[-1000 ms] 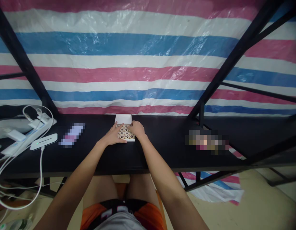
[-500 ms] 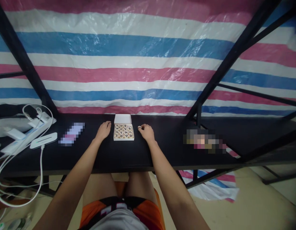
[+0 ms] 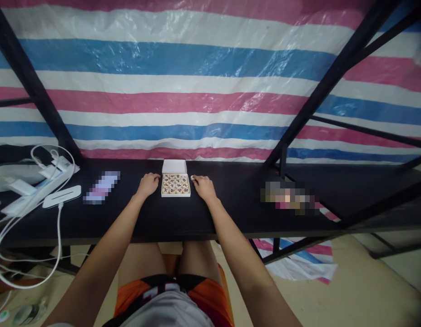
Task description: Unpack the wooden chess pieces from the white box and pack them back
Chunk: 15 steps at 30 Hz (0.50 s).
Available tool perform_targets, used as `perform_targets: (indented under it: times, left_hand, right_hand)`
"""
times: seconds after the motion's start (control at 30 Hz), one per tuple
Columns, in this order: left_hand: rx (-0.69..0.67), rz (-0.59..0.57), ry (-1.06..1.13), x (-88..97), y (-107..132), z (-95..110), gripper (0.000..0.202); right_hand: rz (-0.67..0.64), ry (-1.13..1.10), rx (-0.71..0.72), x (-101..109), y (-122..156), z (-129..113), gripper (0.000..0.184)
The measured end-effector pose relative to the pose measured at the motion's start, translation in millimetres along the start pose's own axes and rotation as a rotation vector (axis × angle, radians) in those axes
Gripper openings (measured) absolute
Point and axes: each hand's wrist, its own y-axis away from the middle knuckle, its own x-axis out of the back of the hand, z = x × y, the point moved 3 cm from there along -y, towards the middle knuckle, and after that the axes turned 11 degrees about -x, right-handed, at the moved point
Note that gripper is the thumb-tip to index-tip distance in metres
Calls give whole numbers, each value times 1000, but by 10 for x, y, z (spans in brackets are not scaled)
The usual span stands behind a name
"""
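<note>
In the head view, an open white box (image 3: 176, 195) of round game pieces (image 3: 176, 184) sits on the tabletop (image 3: 244, 204) between both hands. The right hand (image 3: 204, 186) pinches one pale piece (image 3: 192, 177) in its fingers; the left hand's (image 3: 149, 184) finger spread I cannot tell.

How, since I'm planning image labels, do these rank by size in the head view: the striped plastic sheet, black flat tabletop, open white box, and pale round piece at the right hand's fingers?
1. Striped plastic sheet
2. Black flat tabletop
3. Open white box
4. Pale round piece
</note>
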Motion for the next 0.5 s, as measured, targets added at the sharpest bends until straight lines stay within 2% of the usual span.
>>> perform_targets:
  times: [0.37, 0.5]
  left_hand:
    - [-23, -70, -31, 30, 24, 83, 38]
    - [-33, -81, -37, 32, 27, 88, 38]
  right_hand:
    - [-35, 66, 37, -37, 18, -75, 43]
    - [28, -14, 36, -24, 1, -64, 40]
